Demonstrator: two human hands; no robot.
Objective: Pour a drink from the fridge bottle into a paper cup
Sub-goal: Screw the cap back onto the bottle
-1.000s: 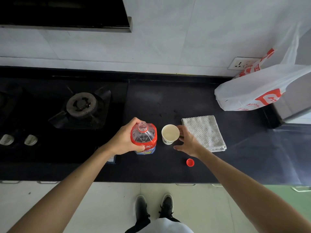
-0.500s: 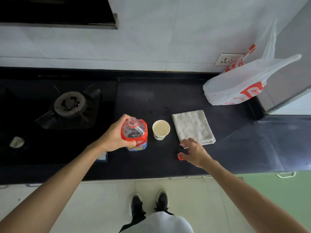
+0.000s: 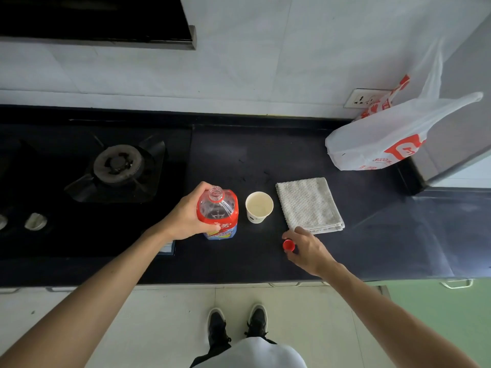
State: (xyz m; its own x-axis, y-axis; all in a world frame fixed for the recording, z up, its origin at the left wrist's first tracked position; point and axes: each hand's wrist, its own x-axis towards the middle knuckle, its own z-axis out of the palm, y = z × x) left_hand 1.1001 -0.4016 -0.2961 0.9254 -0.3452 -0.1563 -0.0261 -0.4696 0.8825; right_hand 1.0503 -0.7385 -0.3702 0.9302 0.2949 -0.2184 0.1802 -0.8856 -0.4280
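A clear plastic bottle (image 3: 218, 212) with a red label stands upright and uncapped on the black counter (image 3: 265, 160). My left hand (image 3: 186, 216) is wrapped around its left side. Just right of it stands a white paper cup (image 3: 259, 207) with a pale liquid low inside. My right hand (image 3: 308, 249) is near the counter's front edge, its thumb and fingers pinching the small red bottle cap (image 3: 288, 245).
A folded grey cloth (image 3: 309, 204) lies right of the cup. A white and red plastic bag (image 3: 385, 139) sits at the back right by a wall socket (image 3: 362, 98). A gas burner (image 3: 118, 163) is to the left, with knobs (image 3: 36, 221) at the stove's front.
My right hand left the cup, moved back toward the counter's front edge and closed on the red cap. The left hand kept hold of the bottle.
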